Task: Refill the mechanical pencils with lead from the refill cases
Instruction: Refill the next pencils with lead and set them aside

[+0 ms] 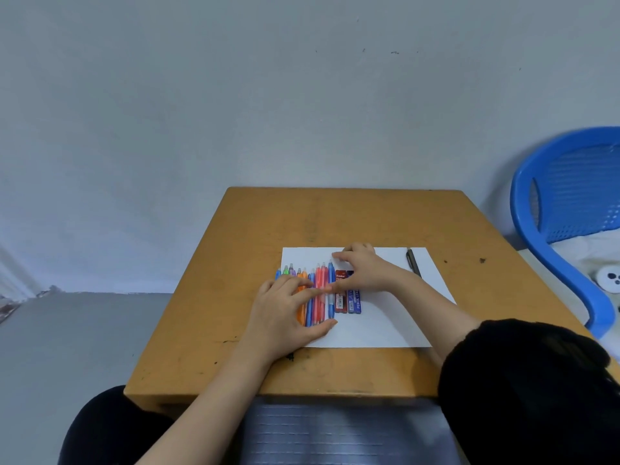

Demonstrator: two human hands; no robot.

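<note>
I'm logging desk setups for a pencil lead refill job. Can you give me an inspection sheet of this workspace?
Surface: wooden table, scuffed and marked, with a white paper sheet on it.
Job's things: coloured pencils side by side in a row on the sheet; red refill case and blue refill case just to their right.
Clutter: dark pen near the sheet's far right corner.
Hands: left hand rests open on the pencils; right hand is over the cases, fingertips at the rightmost pencil's top, grip unclear.
Cables: nothing seen.
Surroundings: plain wall behind, blue chair to the right.
</note>
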